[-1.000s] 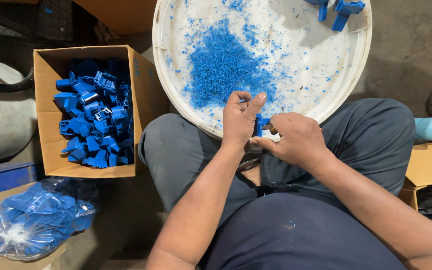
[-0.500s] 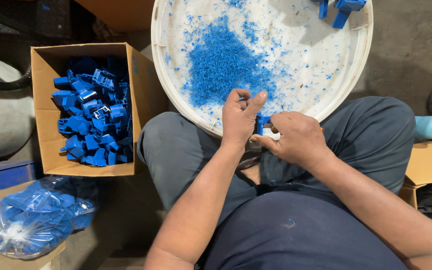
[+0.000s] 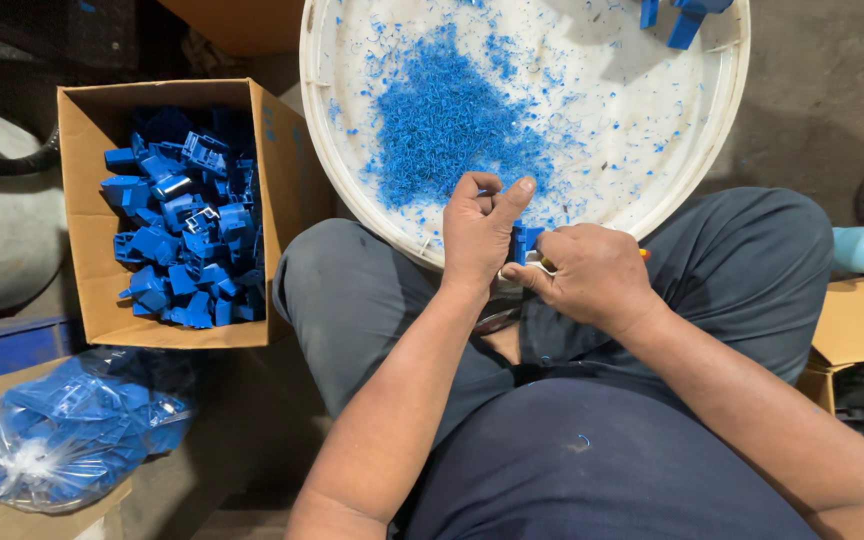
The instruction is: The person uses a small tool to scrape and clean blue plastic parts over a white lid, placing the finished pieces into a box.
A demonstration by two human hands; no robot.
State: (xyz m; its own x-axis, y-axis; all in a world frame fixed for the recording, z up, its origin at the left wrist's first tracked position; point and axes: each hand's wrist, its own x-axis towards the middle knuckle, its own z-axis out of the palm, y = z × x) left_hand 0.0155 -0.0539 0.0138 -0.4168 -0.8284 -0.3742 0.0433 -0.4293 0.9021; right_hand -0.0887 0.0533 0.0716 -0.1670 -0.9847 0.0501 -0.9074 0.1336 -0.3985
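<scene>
One head-worn view looks steeply down, close over the lap.

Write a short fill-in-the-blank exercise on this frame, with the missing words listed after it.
1. Both hands, the left hand and the right hand, hold a small plastic part coloured ____.
2. The pile of shavings lies in a round white ____.
3. The cardboard box full of blue parts stands on the person's ____ side.
4. The clear bag of blue parts lies ____ the box, not in it.

Missing words: blue; tray; left; outside
</scene>
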